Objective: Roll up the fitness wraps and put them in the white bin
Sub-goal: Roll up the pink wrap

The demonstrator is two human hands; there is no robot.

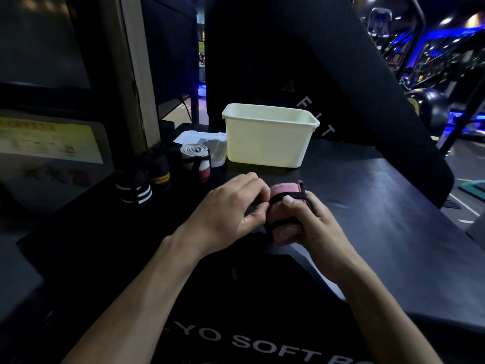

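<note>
Nearest the camera, a black shirt [252, 334] with white lettering fills the bottom of the view, and two bare forearms reach forward from it over a black padded surface [380, 211].

Both hands meet at a pink wrap [282, 219], rolled into a thick bundle and held just above the padding. The right hand [312, 227] cups the roll from the right and beneath, fingers curled round it and the thumb pressed on top. A thin black strap [296, 197] runs over that thumb and loops round the roll. The left hand [231, 206] closes in from the left, its thumb and fingertips pinching the strap against the roll's side; the exact contact is hard to read in the dim light.

Beyond the hands, to the left, stand three rolled wraps in a loose row: a black wrap with white stripes [135, 187] nearest, a black wrap with orange stripes [157, 169] just behind it, and a grey, black and pink wrap [195, 160] further right.

Behind that last roll lies a white lid [189, 135], flat on the surface and touching the white bin [267, 143] to its right. The bin stands upright and open, well apart from the hands, with no wrap visible above its rim.

Behind the bin rises a dark panel [328, 82] with white letters, and gym equipment [430, 103] lit blue shows at the far right.
</note>
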